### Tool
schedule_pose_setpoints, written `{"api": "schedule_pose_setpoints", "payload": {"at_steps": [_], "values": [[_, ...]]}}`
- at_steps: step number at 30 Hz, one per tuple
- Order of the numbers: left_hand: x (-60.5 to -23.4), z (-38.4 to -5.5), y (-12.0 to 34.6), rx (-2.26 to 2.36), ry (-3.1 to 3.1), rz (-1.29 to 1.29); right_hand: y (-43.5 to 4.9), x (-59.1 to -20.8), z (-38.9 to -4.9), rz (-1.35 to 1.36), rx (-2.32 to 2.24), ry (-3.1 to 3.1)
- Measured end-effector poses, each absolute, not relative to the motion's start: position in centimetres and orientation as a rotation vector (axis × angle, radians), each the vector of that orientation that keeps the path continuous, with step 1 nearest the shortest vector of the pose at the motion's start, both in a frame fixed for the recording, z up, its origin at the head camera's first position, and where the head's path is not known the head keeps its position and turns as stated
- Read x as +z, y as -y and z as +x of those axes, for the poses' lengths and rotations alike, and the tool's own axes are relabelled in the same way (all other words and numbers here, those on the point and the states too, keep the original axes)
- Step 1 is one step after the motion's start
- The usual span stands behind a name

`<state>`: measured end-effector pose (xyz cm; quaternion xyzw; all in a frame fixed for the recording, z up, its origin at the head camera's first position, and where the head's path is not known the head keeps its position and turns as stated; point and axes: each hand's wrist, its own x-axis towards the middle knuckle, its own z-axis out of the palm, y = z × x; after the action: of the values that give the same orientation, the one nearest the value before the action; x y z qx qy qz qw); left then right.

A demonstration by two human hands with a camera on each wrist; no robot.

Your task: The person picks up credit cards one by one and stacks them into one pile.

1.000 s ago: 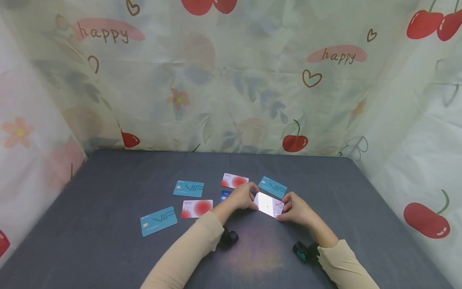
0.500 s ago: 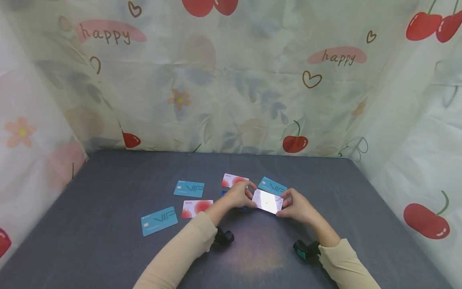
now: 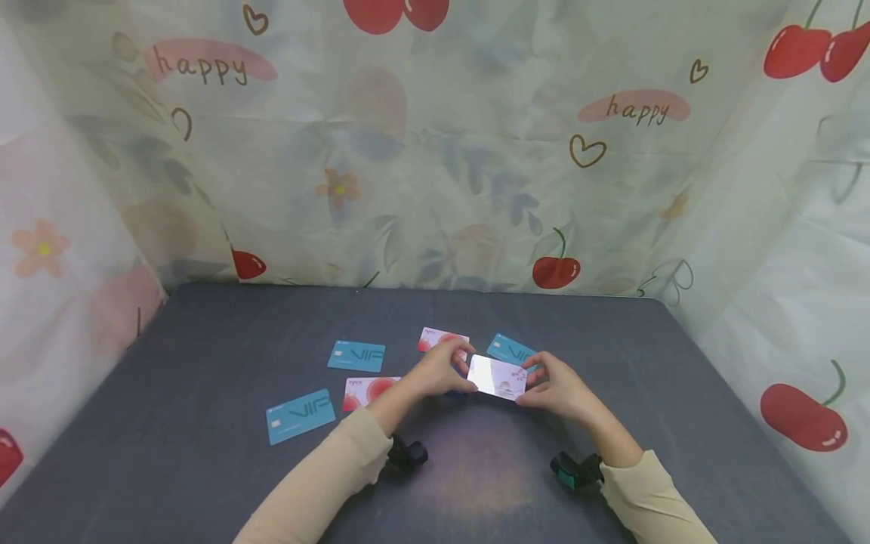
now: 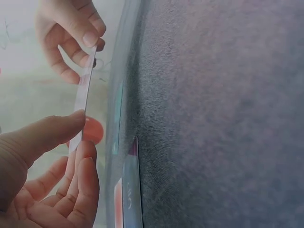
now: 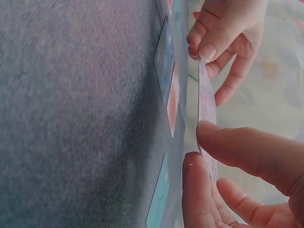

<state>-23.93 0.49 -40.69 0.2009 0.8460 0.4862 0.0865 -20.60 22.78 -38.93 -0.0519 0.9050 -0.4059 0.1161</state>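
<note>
A pale pink card [image 3: 501, 378] with a small blossom print is held between both hands, its left half bright with glare. My left hand [image 3: 440, 368] pinches its left end between thumb and fingers. At the opposite end, the thumb and fingers of my right hand [image 3: 559, 389] grip it. Both wrist views show the card raised above the dark tabletop, nearly edge-on. Below it lies a dark blue card [image 5: 165, 59], mostly hidden behind my left hand in the head view. A pink card with red circles [image 3: 435, 336] and a teal VIP card [image 3: 506, 347] lie just behind the hands.
Left of the hands, two teal VIP cards, one farther back [image 3: 356, 356] and one nearer [image 3: 300, 416], lie flat on the dark grey table [image 3: 204, 483]. Another pink card [image 3: 363, 391] is partly covered by the left forearm. A printed curtain [image 3: 421, 151] encloses the back and sides.
Both hands have shifted a little to the left with the pale card between them. The left hand now covers nearly all of the dark blue card, and the glare has slid across the held card.
</note>
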Motion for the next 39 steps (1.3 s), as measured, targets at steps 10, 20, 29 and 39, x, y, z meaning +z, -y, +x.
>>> {"api": "schedule_pose_setpoints", "payload": {"at_steps": [10, 20, 29, 39], "values": [[-40.5, -23.1, 0.6, 1.55, -2.44, 0.561, -22.0, -38.3, -20.2, -0.22, -1.241, -2.629], [-40.3, -22.3, 2.0, 1.548, -2.409, 0.476, -21.3, -38.0, -20.0, -0.382, -1.292, -2.591], [-40.3, -21.4, 3.5, 1.551, -2.414, 0.477, -20.1, -38.3, -20.0, -0.352, -1.284, -2.574], [-40.2, -20.7, 5.0, 1.587, -2.397, 0.516, -19.0, -38.5, -20.0, -0.442, -1.297, -2.564]]}}
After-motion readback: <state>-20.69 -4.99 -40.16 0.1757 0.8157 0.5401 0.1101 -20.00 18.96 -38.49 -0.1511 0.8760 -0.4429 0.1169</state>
